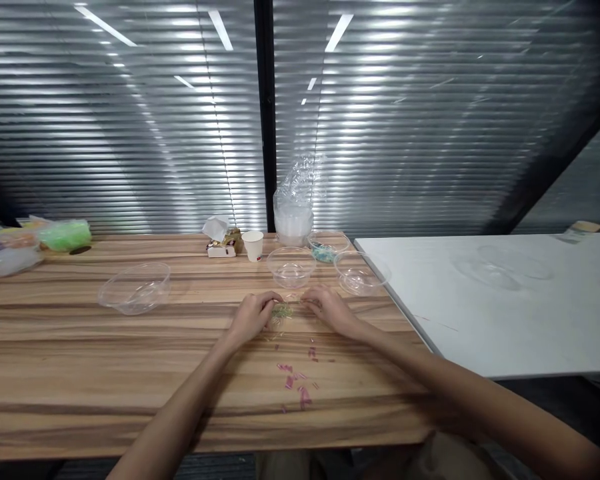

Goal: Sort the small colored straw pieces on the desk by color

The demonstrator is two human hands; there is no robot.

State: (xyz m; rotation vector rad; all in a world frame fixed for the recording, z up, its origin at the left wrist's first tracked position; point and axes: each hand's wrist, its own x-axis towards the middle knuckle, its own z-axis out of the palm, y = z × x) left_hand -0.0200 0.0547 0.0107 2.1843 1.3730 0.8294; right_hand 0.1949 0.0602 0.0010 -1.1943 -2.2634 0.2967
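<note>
My left hand (253, 315) rests on the wooden table with its fingertips pressed together at the left side of a small pile of yellow-green bits (282, 311). Facing it, my right hand (331, 311) has its fingers bent and closed just right of the pile. What either hand pinches, if anything, is too small to make out. Several pink pieces (289, 382) lie scattered on the table between my forearms. Just beyond my hands stand a clear bowl (291, 270) and another clear bowl (359, 279); behind them, a third bowl (329, 245) holds blue-green bits.
On the wooden table (105, 373), a clear bowl (137, 290) stands at left. A tissue box (222, 250), a paper cup (253, 246) and wrapped stacked containers (293, 223) line the back. Bagged coloured material (65, 235) lies far left. A white table (510, 313) adjoins at right.
</note>
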